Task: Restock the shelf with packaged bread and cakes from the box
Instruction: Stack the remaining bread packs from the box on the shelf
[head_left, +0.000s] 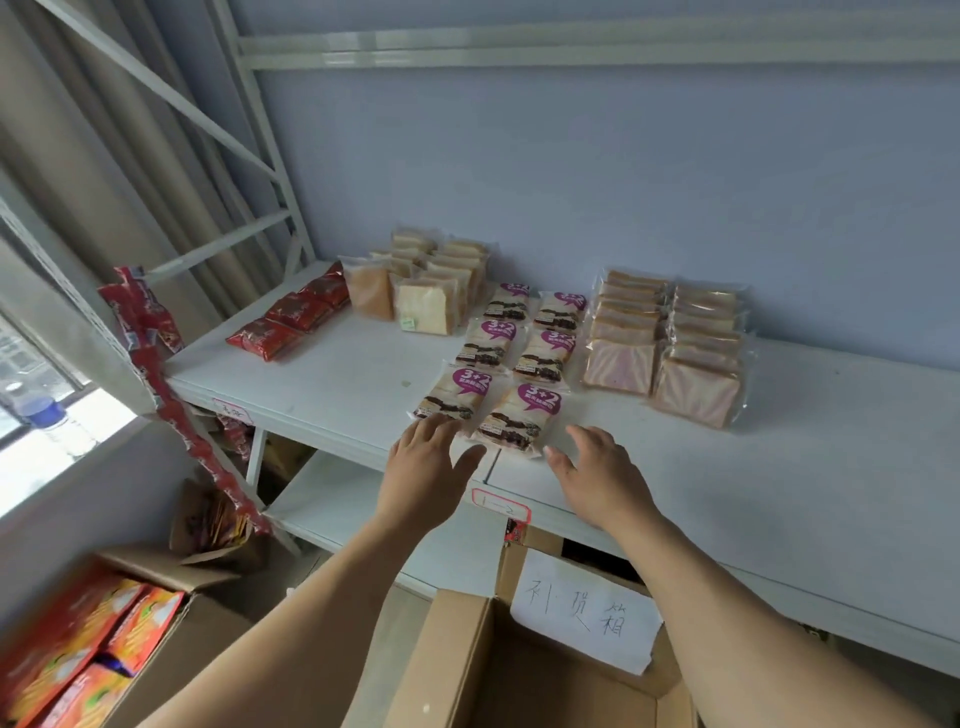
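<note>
A white shelf (337, 384) spans the view, its board carrying the stock in groups: red packets (291, 317) at the left end, plain sliced bread packs (431, 291) behind them toward the middle, two columns of purple-labelled cake packs (519, 348) in the centre, and pink-swirled toast packs (665, 343) in two rows to the right. Below the shelf edge stands the open cardboard box (467, 649) with a handwritten paper label on its inner flap; what is left in it cannot be seen from here. Off to the lower left a second carton (88, 644) holds orange packets. Both arms reach up from the box toward the front of the cake columns. The left hand (426, 467) has its fingers straight, the tips touching the near edge of the front-left cake pack (457, 395), and it holds nothing. The right hand (597, 467) is likewise spread and empty, just beside the near right corner of the front-right cake pack (522, 421), perhaps brushing its wrapper seal. These two packs lie directly ahead of the hands, long axes running away toward the wall, so each hand is nearer its own column; this looks like squaring the front row, after which the hands would drop back to the box below.
</note>
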